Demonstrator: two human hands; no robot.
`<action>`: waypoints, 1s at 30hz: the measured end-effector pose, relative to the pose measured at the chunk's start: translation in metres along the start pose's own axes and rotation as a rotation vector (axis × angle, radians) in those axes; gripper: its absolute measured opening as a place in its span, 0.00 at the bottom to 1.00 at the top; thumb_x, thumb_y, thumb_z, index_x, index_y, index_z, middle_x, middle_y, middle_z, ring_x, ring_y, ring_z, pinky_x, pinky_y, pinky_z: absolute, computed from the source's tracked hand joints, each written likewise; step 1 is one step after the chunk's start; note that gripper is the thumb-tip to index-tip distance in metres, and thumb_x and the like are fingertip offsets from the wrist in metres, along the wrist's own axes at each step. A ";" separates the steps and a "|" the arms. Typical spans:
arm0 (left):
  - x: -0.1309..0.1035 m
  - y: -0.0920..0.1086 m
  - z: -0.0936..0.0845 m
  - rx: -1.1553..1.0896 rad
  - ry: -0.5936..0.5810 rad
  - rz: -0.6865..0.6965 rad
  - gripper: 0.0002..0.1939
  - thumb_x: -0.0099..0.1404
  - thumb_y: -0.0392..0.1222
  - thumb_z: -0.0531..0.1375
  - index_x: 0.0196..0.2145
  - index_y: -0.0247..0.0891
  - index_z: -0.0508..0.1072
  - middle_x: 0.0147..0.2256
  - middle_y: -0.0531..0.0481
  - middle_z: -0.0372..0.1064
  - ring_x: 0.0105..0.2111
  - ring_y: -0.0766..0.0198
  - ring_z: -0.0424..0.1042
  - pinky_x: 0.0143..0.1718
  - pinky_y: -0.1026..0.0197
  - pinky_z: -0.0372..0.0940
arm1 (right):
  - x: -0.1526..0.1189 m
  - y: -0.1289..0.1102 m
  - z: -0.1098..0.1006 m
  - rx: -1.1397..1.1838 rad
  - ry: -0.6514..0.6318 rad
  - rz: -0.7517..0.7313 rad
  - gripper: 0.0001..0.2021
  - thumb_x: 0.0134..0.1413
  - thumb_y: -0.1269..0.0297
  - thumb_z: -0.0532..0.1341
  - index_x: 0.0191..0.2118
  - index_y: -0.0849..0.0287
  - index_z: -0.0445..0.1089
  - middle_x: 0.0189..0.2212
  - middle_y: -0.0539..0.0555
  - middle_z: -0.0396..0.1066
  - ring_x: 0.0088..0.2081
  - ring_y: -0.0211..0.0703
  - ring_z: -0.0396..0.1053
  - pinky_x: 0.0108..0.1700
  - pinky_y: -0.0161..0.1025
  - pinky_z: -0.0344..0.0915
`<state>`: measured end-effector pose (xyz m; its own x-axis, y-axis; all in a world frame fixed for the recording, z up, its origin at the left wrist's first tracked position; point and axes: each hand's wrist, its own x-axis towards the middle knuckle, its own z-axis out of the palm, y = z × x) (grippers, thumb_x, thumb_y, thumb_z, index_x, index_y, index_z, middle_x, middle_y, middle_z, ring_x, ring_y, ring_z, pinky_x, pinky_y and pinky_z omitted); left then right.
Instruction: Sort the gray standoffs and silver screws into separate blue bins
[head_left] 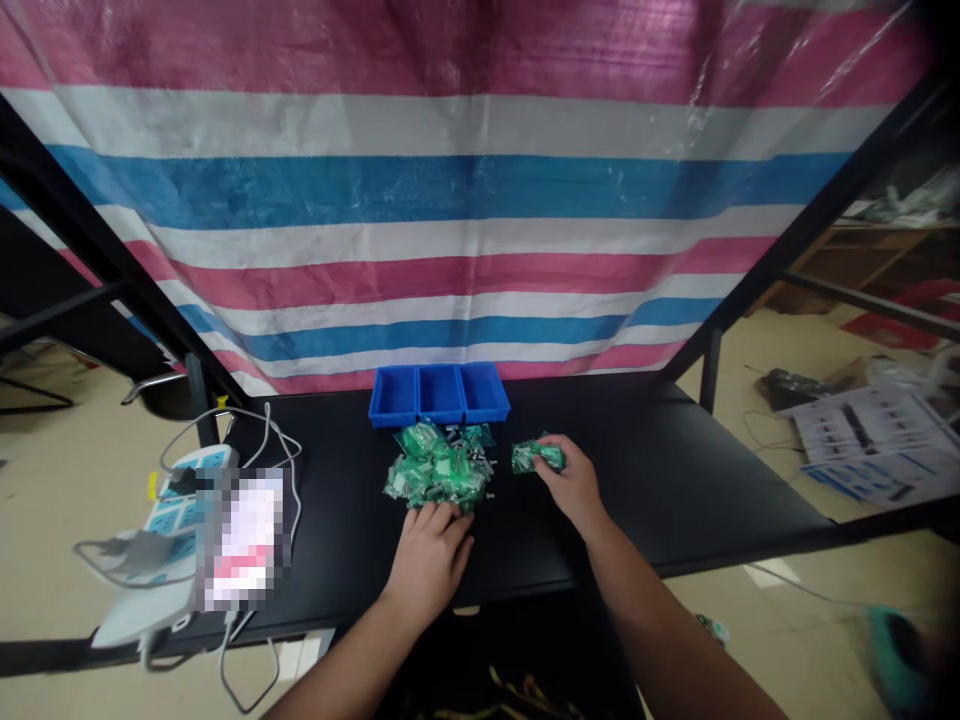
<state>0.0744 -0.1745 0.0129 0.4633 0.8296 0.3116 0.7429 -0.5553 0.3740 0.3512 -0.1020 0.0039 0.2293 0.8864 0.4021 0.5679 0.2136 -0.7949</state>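
A pile of small clear-and-green plastic bags (439,465) lies on the black table, with small grey pieces in and around it. My left hand (427,555) rests palm down at the near edge of this pile, its fingers extended and touching the lowest bags. To the right of the pile, my right hand (570,485) pinches a small green plastic bag (536,456) between thumb and fingers, just over the tabletop. What the held bag contains is too small to make out clearly.
Behind the pile stands a blue tray with three compartments (441,395). At the left of the black table (675,480) are a white power strip (161,545), grey cables and a blurred-out item. A striped plastic sheet (465,200) hangs behind, between dark frame posts.
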 end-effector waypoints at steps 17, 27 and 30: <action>-0.004 0.004 -0.001 0.012 0.070 0.033 0.16 0.69 0.37 0.56 0.53 0.44 0.72 0.51 0.47 0.68 0.51 0.52 0.62 0.50 0.48 0.57 | 0.024 -0.054 0.053 0.325 -0.149 0.044 0.17 0.61 0.54 0.60 0.52 0.55 0.72 0.45 0.56 0.74 0.43 0.49 0.72 0.44 0.43 0.68; -0.004 0.003 0.000 -0.001 0.063 0.012 0.15 0.68 0.37 0.56 0.52 0.43 0.72 0.51 0.46 0.67 0.50 0.52 0.62 0.50 0.48 0.57 | 0.019 -0.046 0.064 -0.146 -0.215 -0.142 0.12 0.55 0.62 0.61 0.46 0.56 0.74 0.40 0.57 0.74 0.42 0.51 0.70 0.45 0.47 0.69; -0.003 0.003 -0.001 -0.002 0.048 0.009 0.14 0.68 0.37 0.56 0.51 0.42 0.72 0.51 0.45 0.66 0.50 0.52 0.62 0.49 0.48 0.58 | 0.022 -0.048 0.070 -0.228 -0.241 -0.160 0.12 0.54 0.59 0.64 0.43 0.56 0.75 0.33 0.55 0.75 0.38 0.50 0.70 0.46 0.48 0.67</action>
<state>0.0754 -0.1787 0.0141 0.4465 0.8206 0.3567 0.7375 -0.5633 0.3725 0.2738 -0.0643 0.0194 -0.0545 0.9262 0.3730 0.7491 0.2849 -0.5980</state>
